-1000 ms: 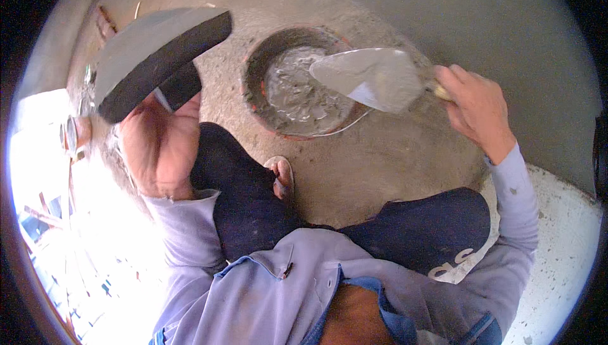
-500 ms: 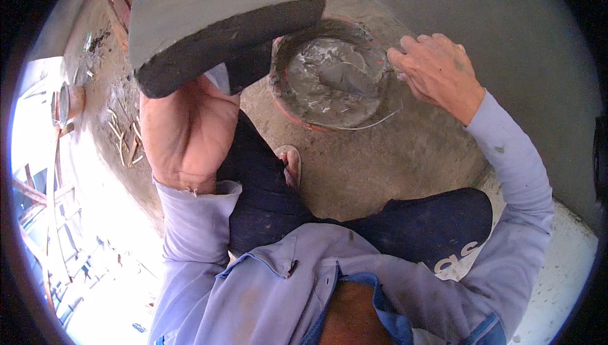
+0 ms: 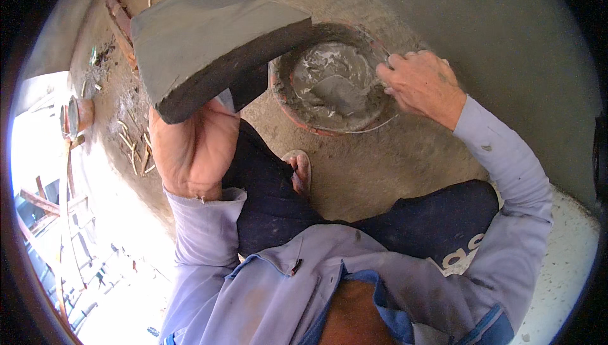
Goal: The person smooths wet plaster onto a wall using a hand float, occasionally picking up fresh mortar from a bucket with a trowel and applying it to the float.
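Note:
My left hand is closed, palm up, under a grey plastering float with a broad flat face turned upward. A dark block below the float is partly hidden by its edge. My right hand is a closed fist over the right rim of an orange bucket holding wet grey mortar. What looks like a trowel blade, coated in mortar, lies in the bucket to the left of that fist. The handle is hidden inside my fingers.
A wire bail hangs along the bucket's near right side. A smooth grey wall rises on the right. My sandalled foot is near the bucket. Leftward lie wood pieces, thin offcuts, a small pot and a bright drop-off.
My right hand has moved left and slightly nearer over the bucket, and the blade shape in the mortar has shifted and turned. The float is a little lower, its face showing more.

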Demonstrator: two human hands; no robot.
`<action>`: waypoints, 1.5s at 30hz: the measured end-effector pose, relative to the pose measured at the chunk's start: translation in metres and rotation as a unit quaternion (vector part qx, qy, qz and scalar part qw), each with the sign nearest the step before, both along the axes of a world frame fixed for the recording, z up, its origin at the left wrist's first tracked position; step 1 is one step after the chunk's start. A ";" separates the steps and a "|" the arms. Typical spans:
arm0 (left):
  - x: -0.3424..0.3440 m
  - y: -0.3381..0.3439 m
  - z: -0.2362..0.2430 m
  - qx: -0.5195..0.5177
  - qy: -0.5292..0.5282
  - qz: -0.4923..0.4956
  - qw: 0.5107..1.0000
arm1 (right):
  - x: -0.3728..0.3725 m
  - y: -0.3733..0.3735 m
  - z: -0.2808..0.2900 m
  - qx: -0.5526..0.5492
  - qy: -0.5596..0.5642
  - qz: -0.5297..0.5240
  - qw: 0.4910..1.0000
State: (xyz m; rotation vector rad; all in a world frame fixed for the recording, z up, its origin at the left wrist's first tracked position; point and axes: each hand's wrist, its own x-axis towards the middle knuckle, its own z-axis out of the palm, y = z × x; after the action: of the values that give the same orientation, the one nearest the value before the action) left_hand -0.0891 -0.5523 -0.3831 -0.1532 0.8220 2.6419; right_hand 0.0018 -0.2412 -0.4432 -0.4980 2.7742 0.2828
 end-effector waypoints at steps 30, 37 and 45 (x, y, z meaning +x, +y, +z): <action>-0.015 0.034 -0.009 -0.067 0.043 -0.097 0.992 | 0.254 0.146 -0.092 -0.347 -0.011 -0.531 0.773; 0.021 0.058 0.016 -0.006 0.010 -0.133 0.991 | 0.290 0.214 -0.166 -0.388 0.039 -0.565 0.727; 0.042 0.049 0.034 -0.122 0.074 -0.051 0.988 | 0.271 0.253 -0.198 -0.409 0.062 -0.555 0.722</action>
State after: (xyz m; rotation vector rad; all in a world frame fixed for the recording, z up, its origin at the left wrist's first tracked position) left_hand -0.0468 -0.5033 -0.3486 0.0222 1.1698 2.4721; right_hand 0.2729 0.0114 -0.6412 1.0896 2.5967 -1.2264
